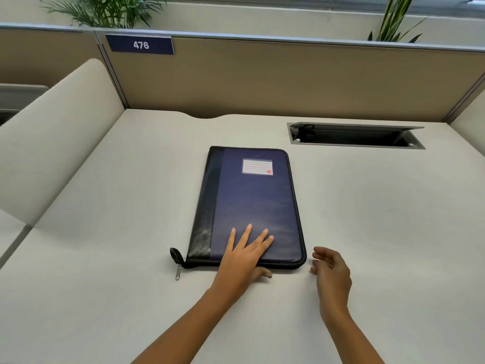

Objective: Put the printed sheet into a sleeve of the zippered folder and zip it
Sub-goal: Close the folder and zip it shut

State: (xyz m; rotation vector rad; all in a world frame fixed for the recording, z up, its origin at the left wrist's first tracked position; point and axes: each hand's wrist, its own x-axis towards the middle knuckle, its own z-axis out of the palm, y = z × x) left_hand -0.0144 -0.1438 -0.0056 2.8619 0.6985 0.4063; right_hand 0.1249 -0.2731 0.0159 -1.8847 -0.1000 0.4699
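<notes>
Folder (252, 206) lies closed on the worktop (105, 285), long axis running away from the viewer, label at far end. Left hand (244, 254) rests spread flat on its near edge; right hand (329, 269) hovers beside, loosely open.

Two bare forearms enter from the near edge of the desk. Neither arm shows a sleeve, watch, band or ring. The left hand (242, 254) and the right hand (332, 271) are ungloved, with short, unpainted fingernails and slim fingers.
</notes>
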